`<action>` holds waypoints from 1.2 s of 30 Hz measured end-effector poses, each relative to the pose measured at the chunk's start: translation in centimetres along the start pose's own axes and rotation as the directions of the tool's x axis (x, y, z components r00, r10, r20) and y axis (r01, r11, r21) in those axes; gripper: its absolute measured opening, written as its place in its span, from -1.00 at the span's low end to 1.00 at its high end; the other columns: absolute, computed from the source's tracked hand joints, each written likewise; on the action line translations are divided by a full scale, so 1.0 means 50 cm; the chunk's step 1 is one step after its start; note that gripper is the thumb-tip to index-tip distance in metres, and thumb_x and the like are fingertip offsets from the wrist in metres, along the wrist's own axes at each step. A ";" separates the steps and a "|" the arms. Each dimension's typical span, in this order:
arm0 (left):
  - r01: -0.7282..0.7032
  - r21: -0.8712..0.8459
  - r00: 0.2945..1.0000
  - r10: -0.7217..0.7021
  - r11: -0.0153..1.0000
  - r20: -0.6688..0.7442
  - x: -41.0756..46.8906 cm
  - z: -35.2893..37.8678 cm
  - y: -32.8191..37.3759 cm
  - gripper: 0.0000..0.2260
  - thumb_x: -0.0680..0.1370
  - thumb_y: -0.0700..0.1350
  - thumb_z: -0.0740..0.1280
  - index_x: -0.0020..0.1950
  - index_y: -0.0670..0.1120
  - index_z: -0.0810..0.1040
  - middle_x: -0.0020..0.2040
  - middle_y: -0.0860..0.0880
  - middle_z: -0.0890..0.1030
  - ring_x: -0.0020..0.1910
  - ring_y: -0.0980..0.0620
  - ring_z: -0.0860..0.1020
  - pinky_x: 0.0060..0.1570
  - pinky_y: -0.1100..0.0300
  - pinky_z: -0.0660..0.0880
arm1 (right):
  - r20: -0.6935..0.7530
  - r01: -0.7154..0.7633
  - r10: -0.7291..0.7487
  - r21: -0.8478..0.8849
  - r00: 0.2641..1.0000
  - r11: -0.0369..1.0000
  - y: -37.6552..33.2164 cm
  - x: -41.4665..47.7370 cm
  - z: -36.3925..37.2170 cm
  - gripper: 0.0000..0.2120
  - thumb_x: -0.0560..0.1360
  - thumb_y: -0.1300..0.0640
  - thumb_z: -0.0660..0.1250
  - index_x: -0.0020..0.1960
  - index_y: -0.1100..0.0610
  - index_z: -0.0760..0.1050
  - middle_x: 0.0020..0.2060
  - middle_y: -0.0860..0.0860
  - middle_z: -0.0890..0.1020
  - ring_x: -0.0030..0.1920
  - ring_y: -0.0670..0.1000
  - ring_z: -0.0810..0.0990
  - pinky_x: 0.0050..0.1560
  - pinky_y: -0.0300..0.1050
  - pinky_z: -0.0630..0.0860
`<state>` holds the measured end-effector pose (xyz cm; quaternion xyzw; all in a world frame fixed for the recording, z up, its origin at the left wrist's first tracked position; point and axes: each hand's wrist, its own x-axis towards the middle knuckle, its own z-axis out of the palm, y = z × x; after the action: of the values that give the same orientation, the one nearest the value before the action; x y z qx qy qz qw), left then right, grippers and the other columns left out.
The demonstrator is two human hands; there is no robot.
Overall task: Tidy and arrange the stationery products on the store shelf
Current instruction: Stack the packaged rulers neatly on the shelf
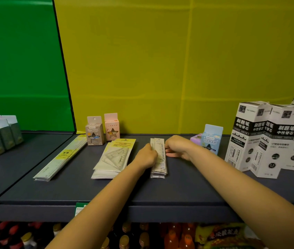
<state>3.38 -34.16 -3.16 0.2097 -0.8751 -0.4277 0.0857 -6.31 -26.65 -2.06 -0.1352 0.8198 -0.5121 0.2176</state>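
white boxes [245,139]: 刷题笔 中性替芯 | 0.5 | snack bag [221,234]: 酸菜

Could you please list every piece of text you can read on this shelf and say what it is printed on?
"刷题笔" on the refill boxes, black band.
"中性替芯" just below it.
"0.5" in a circle low on one box.
Too blurred to read: star-window boxes, blue box, set-square packs, long ruler packs, short ruler packs, snack bag.
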 end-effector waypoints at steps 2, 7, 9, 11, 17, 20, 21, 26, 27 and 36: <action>-0.002 0.008 1.000 0.002 1.000 -0.004 0.005 0.002 -0.005 -0.70 0.56 -0.22 0.05 0.26 -0.29 0.33 0.27 -0.30 0.45 0.25 -0.24 0.43 0.17 0.02 0.39 | -0.004 0.003 -0.003 0.048 1.000 0.999 -0.002 -0.008 0.008 -0.79 0.52 0.33 0.11 -0.23 0.12 0.37 -0.03 0.09 0.52 -0.08 -0.04 0.50 -0.25 -0.29 0.52; -0.025 -0.001 1.000 0.025 1.000 0.009 0.012 0.015 -0.009 -0.66 0.57 -0.16 0.03 0.27 -0.26 0.36 0.28 -0.28 0.46 0.26 -0.24 0.43 0.26 -0.08 0.36 | -0.030 0.002 0.002 0.145 1.000 0.989 -0.007 -0.024 0.028 -0.78 0.53 0.30 0.15 -0.25 0.07 0.33 -0.18 0.04 0.46 -0.13 -0.07 0.45 -0.06 -0.24 0.49; -0.018 -0.040 1.000 0.018 0.999 0.012 0.012 0.015 -0.009 -0.66 0.56 -0.16 0.03 0.26 -0.28 0.36 0.27 -0.31 0.45 0.26 -0.26 0.42 0.26 -0.09 0.37 | -0.027 -0.008 0.014 0.210 1.000 0.978 -0.006 -0.028 0.029 -0.79 0.54 0.28 0.14 -0.23 0.06 0.34 -0.22 0.02 0.45 -0.18 -0.08 0.43 0.14 -0.16 0.46; -0.009 -0.123 1.000 0.010 0.992 0.004 -0.006 0.004 0.003 -0.67 0.57 -0.20 0.03 0.27 -0.30 0.36 0.29 -0.27 0.46 0.23 -0.22 0.44 0.17 0.03 0.42 | -0.006 -0.030 0.033 0.301 0.999 0.953 -0.006 -0.044 0.026 -0.86 0.57 0.25 0.12 -0.09 0.12 0.43 -0.26 0.00 0.44 -0.21 -0.10 0.42 0.29 -0.10 0.39; 0.052 -0.491 0.999 -0.050 0.870 0.016 -0.041 -0.010 0.009 -0.62 0.59 -0.34 0.04 0.42 -0.22 0.25 0.40 -0.18 0.36 0.33 -0.09 0.36 0.07 0.24 0.29 | 0.056 -0.034 0.008 0.482 0.998 0.876 0.004 -0.103 0.014 -0.59 0.61 0.13 0.11 0.42 0.24 0.22 0.42 0.16 0.31 0.45 0.09 0.24 0.36 -0.04 0.28; 0.053 -0.560 0.999 -0.044 0.827 0.029 -0.048 -0.003 0.010 -0.59 0.58 -0.36 0.03 0.43 -0.22 0.22 0.39 -0.17 0.36 0.28 -0.07 0.38 0.10 0.19 0.31 | 0.077 -0.027 -0.017 0.538 0.997 0.842 0.003 -0.127 0.019 -0.58 0.62 0.10 0.07 0.41 0.27 0.23 0.40 0.19 0.34 0.42 0.10 0.30 0.34 -0.08 0.29; 0.055 -0.587 0.998 -0.039 0.808 0.039 -0.050 0.000 0.011 -0.58 0.58 -0.35 0.03 0.44 -0.20 0.21 0.36 -0.15 0.39 0.24 -0.06 0.41 0.12 0.17 0.34 | 0.084 -0.021 -0.031 0.553 0.996 0.833 0.003 -0.131 0.023 -0.58 0.62 0.10 0.06 0.41 0.29 0.23 0.39 0.20 0.37 0.41 0.10 0.33 0.31 -0.09 0.33; 0.075 -0.686 0.996 -0.027 0.724 0.082 -0.053 0.000 0.009 -0.59 0.58 -0.34 0.03 0.43 -0.19 0.22 -0.04 -0.04 0.51 -0.09 0.03 0.50 -0.11 0.17 0.47 | 0.124 -0.030 -0.059 0.616 0.991 0.787 -0.005 -0.149 0.037 -0.57 0.64 0.10 0.02 0.42 0.31 0.21 0.33 0.23 0.43 0.34 0.13 0.42 0.08 -0.11 0.39; 0.080 -0.688 0.996 -0.031 0.722 0.084 -0.052 -0.003 0.007 -0.58 0.58 -0.33 0.03 0.45 -0.19 0.19 0.07 -0.09 0.53 -0.01 0.01 0.51 -0.06 0.17 0.47 | 0.121 -0.026 -0.062 0.616 0.991 0.788 -0.003 -0.150 0.037 -0.57 0.64 0.10 0.02 0.42 0.31 0.20 0.35 0.22 0.41 0.36 0.13 0.40 0.12 -0.12 0.38; 0.133 -0.703 0.989 -0.048 0.699 0.139 -0.059 -0.018 -0.017 -0.53 0.59 -0.36 0.03 0.49 -0.22 0.08 0.46 -0.20 0.27 0.41 -0.12 0.30 0.11 0.18 0.32 | 0.138 -0.058 -0.017 0.522 0.990 0.851 0.028 -0.154 -0.007 -0.47 0.61 0.05 0.07 0.48 0.30 0.07 0.49 0.21 0.16 0.50 0.12 0.13 0.45 0.02 0.16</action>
<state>6.58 -33.97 -3.21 0.1796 -0.6349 -0.7460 0.0903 0.21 -22.31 -1.51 -0.0967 0.6336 -0.7033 0.3076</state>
